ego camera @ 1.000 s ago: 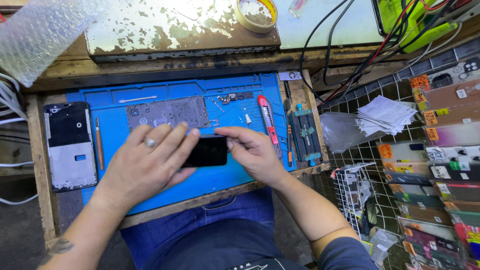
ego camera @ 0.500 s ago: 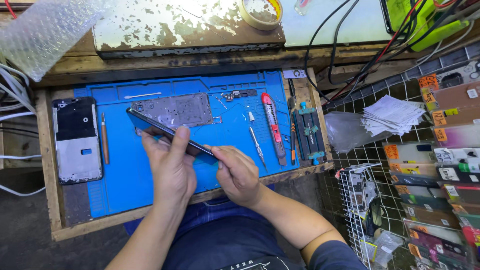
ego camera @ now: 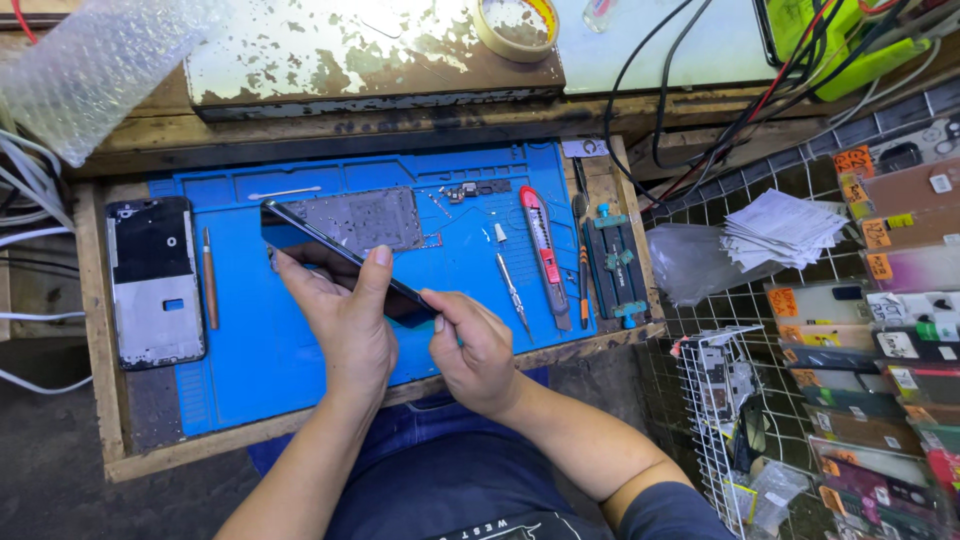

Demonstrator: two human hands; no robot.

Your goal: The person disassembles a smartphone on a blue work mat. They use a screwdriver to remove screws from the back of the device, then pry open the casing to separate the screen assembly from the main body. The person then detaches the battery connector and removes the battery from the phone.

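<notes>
Blue silicone work mat covers a wooden bench tray. Near its front edge, the left hand clamps a thin black phone screen panel, tilted on edge above the mat. The right hand pinches the panel's near-right end; whatever its fingertips hold is hidden. Farther left lies a grey phone frame; farther right, a red utility knife.

Hands: two, left hand and right hand
Dark phones held: one
Phone frames: one
Blue mats: one
Box cutters: one
Tape rolls: one
Paper stacks: one
</notes>
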